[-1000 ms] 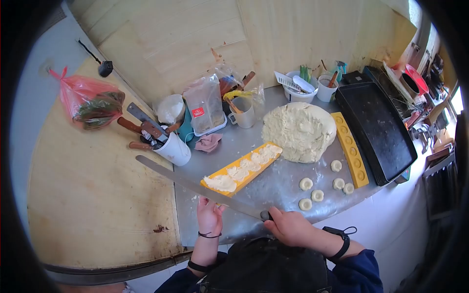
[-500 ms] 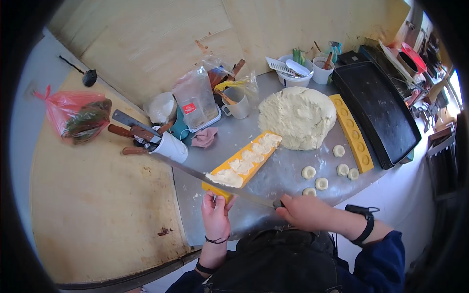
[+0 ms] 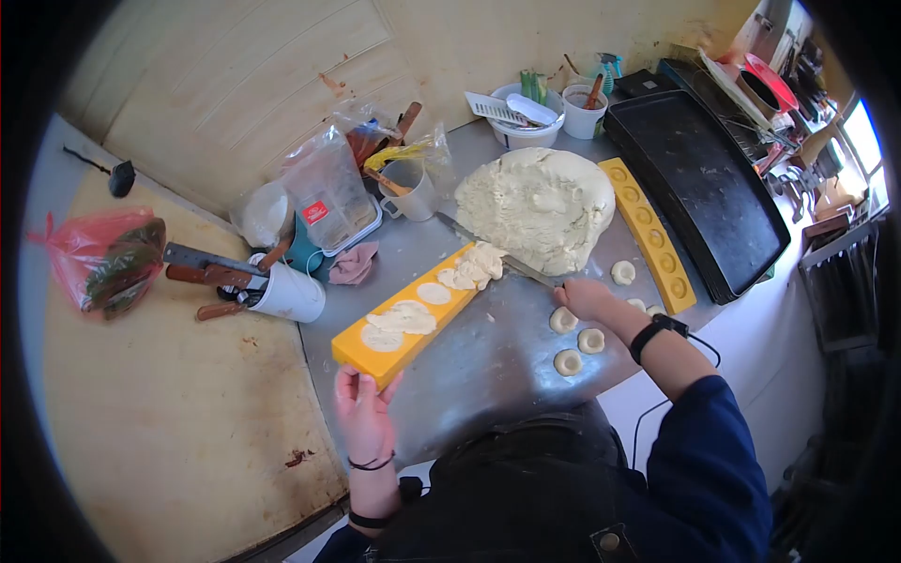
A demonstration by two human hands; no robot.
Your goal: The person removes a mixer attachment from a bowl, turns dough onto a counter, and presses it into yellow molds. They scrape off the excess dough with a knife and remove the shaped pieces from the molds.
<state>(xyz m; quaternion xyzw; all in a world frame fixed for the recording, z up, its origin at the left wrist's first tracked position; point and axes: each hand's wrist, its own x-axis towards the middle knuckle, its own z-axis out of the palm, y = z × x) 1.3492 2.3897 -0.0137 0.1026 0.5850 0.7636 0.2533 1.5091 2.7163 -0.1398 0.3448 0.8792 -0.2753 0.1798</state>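
Observation:
A yellow mould (image 3: 368,364) slants across the metal table, its near end gripped by my left hand (image 3: 366,418). Pale dough (image 3: 405,319) fills round hollows along its top, and more is heaped toward the far end. My right hand (image 3: 589,300) is closed on the handle of a long knife (image 3: 527,272), whose blade crosses the mould's far end beside the big dough mass (image 3: 540,202). Several small dough rounds with dented tops (image 3: 568,362) lie near my right hand.
A second yellow mould (image 3: 649,239) lies beside black trays (image 3: 704,188) at the right. Bowls (image 3: 516,131) stand at the back. At the left are a white container of knives (image 3: 293,296), a measuring jug (image 3: 413,199), a pink cloth (image 3: 354,264) and a red bag (image 3: 103,263).
The knife has moved from the mould's near end to its far end, with my right hand going forward. Dough at the near end is now flatter, with round filled hollows showing. The view has shifted.

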